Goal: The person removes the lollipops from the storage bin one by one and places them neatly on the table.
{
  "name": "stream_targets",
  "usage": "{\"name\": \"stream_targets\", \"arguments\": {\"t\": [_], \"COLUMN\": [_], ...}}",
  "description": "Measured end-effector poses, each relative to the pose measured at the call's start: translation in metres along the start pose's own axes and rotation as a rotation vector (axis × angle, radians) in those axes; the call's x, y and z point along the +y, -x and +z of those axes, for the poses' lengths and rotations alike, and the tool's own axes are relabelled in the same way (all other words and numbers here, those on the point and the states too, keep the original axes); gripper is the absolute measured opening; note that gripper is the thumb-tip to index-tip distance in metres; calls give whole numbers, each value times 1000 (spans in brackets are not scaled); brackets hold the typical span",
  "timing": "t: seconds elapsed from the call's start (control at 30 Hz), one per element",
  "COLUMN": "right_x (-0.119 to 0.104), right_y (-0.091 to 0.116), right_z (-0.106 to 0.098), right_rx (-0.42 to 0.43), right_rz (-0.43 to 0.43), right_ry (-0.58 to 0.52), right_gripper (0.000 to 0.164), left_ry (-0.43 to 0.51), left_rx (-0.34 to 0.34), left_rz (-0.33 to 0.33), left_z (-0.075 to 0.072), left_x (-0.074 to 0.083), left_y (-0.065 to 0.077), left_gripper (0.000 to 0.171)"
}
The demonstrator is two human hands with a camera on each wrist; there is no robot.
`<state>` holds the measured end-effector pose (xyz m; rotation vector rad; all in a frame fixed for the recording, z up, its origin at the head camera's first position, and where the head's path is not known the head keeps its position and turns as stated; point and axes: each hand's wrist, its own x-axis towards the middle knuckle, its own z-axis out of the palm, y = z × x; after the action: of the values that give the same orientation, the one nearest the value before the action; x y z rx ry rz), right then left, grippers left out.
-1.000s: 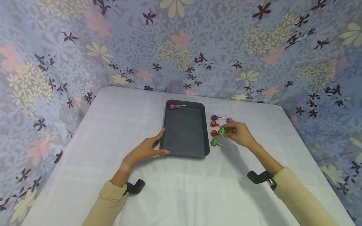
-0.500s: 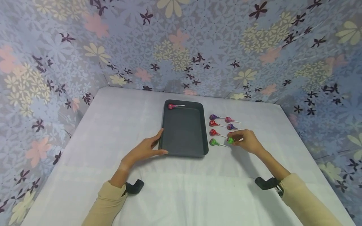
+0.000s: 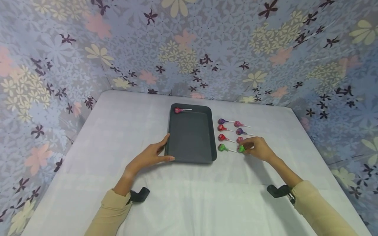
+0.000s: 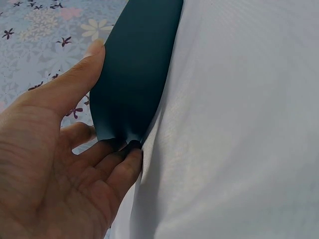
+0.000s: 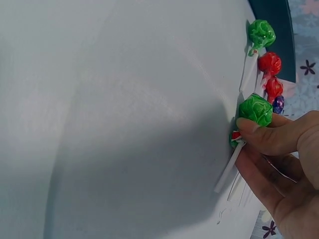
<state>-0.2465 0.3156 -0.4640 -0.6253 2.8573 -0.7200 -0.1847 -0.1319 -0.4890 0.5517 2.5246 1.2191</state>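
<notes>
Beside the dark grey tray (image 3: 192, 137), my left hand (image 3: 149, 154) holds its near left corner, thumb at the near edge and fingers along the side; the left wrist view shows fingers (image 4: 117, 167) curled against the wall. A pink lollipop (image 3: 178, 110) lies at the tray's far left. Right of the tray, my right hand (image 3: 258, 149) pinches a green lollipop (image 5: 255, 109) between thumb and fingers, close over the tablecloth. Another green lollipop (image 3: 222, 147) lies just left of it. Beyond the fingertips is a pinkish-red lollipop (image 3: 240, 140), its stick hidden behind the hand.
Two rough columns of lollipops lie right of the tray: a red one (image 3: 221, 137), another red one (image 3: 220, 127), a purple one (image 3: 221, 121), a pink one (image 3: 237, 124) and a second purple one (image 3: 240, 131). A floral curtain (image 3: 189, 49) backs the white-covered table (image 3: 189, 203).
My right hand has moved right and toward me with the green lollipop, coming lower over the near end of the right column. The left hand stays at the tray corner.
</notes>
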Motion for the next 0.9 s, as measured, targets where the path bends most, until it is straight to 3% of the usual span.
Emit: {"name": "stream_targets", "arguments": {"t": [0.9], "right_x": [9], "right_y": [3], "right_z": [-9], "right_rx": [-4], "right_rz": [-14], "right_ry": [4], "right_gripper": [34], "left_ry": [6], "left_rx": [-4], "left_rz": [-12], "left_z": [0], "left_x": [0], "left_y": [-1], "left_gripper": [100]}}
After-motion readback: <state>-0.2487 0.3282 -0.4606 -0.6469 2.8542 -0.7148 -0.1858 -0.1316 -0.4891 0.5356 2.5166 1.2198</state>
